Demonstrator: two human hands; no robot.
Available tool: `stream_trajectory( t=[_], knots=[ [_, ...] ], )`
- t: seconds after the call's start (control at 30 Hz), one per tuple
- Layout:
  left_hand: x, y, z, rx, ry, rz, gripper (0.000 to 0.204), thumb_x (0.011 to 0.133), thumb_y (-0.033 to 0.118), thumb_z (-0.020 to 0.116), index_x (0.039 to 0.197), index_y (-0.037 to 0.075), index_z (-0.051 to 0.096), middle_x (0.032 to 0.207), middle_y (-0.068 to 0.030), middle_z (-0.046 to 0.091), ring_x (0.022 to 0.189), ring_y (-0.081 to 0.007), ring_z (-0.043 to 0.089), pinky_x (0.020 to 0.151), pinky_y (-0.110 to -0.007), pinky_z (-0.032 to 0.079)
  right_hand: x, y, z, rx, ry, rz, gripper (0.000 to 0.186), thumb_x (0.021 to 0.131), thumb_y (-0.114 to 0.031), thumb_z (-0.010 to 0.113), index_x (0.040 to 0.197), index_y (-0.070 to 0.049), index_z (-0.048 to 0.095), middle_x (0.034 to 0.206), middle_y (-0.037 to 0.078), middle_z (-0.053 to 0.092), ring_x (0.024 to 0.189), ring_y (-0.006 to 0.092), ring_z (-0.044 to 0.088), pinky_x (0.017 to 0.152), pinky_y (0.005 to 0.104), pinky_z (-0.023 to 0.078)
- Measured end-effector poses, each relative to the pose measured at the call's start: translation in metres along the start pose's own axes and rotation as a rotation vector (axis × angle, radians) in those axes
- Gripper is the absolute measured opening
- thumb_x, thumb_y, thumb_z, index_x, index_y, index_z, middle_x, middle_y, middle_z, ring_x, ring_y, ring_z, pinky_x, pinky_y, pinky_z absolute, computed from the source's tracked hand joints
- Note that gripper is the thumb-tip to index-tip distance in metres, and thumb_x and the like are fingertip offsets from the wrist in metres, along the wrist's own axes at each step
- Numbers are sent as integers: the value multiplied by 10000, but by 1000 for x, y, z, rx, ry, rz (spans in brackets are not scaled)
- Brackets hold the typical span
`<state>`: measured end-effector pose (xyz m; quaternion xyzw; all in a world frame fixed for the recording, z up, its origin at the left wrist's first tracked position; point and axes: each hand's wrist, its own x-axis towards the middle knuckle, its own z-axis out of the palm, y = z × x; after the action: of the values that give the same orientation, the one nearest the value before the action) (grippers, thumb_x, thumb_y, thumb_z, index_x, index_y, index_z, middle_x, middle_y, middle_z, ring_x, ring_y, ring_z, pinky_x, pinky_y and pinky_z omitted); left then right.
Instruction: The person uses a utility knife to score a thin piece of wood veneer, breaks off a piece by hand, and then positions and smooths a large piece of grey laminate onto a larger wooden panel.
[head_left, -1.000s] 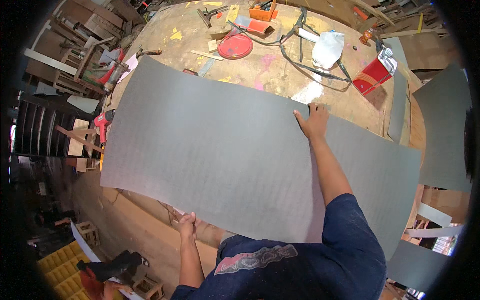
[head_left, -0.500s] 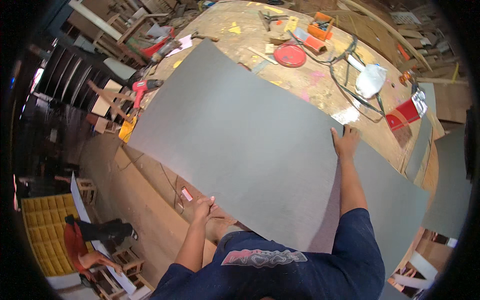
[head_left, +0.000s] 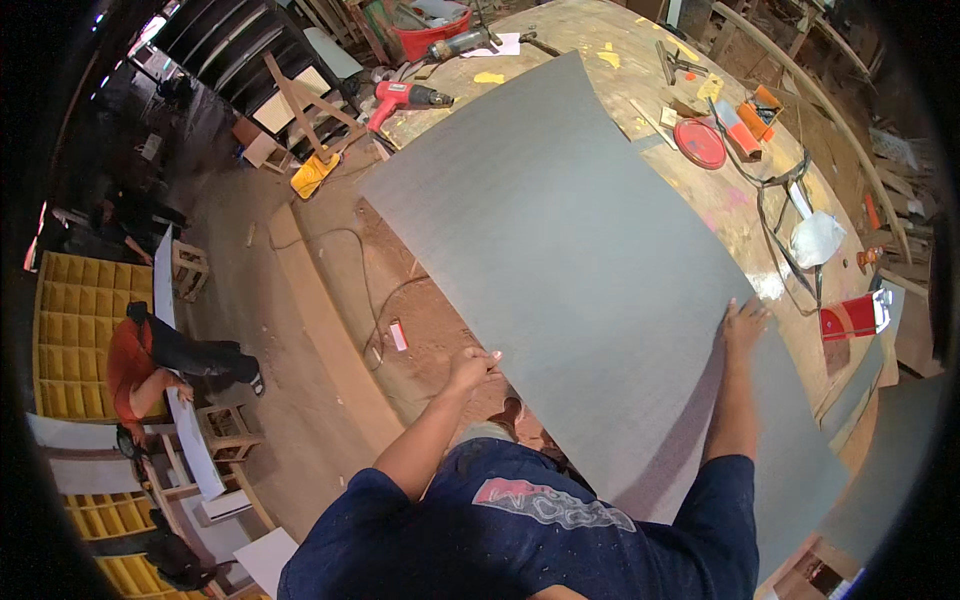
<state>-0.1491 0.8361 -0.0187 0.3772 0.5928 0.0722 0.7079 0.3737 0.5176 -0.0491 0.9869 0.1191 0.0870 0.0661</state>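
A large grey sheet [head_left: 560, 220] lies slanted across the workbench and bows slightly. My left hand [head_left: 472, 370] is closed on its near left edge, the thumb on top and the other fingers mostly hidden. At the far right corner, my right hand [head_left: 745, 328] grips the sheet's edge with its fingers bent over it. Beneath the sheet's right side shows a second grey sheet [head_left: 790, 430], with a dark shadow between the two.
On the workbench [head_left: 560, 30] are a red heat gun [head_left: 398, 98], a round red lid [head_left: 699, 144], an orange box [head_left: 757, 117], a white bag [head_left: 817, 240] and a red tin [head_left: 850, 316]. A cable [head_left: 365, 270] trails below. At left, a person in orange [head_left: 133, 365] bends over a white board.
My view has turned left, so the bench and sheet appear farther right. Both hands remain at the sheet's edges. More of the floor and of the people at left shows.
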Motion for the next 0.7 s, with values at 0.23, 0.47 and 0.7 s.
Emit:
stream_trajectory(
  t=[0.23,0.47,0.7],
  knots=[
    [5,-7,-5,-26,-38,25,261,961,113,793,987,-42,585,901,-152,671,742,-222,712,645,-334,662,-171,-133,-67,214,-159,-194,797,1081,-474,500,1674,-12,235,1712,350,162,1611,503,97,1278,657,46],
    [-13,22,-11,293,-116,92,315,972,230,789,953,-16,595,917,-160,701,722,-262,735,619,-420,637,-318,-216,-153,425,-184,-504,779,1023,-467,574,1621,-7,381,1691,339,246,1606,486,146,1284,653,43],
    [-31,86,15,1292,-173,1096,506,990,433,660,1330,58,642,1357,-199,677,1267,-401,622,1096,-550,480,-325,-218,-162,473,-175,-485,748,1023,-498,561,1625,-79,414,1701,277,288,1609,433,195,1289,637,85]
  ],
)
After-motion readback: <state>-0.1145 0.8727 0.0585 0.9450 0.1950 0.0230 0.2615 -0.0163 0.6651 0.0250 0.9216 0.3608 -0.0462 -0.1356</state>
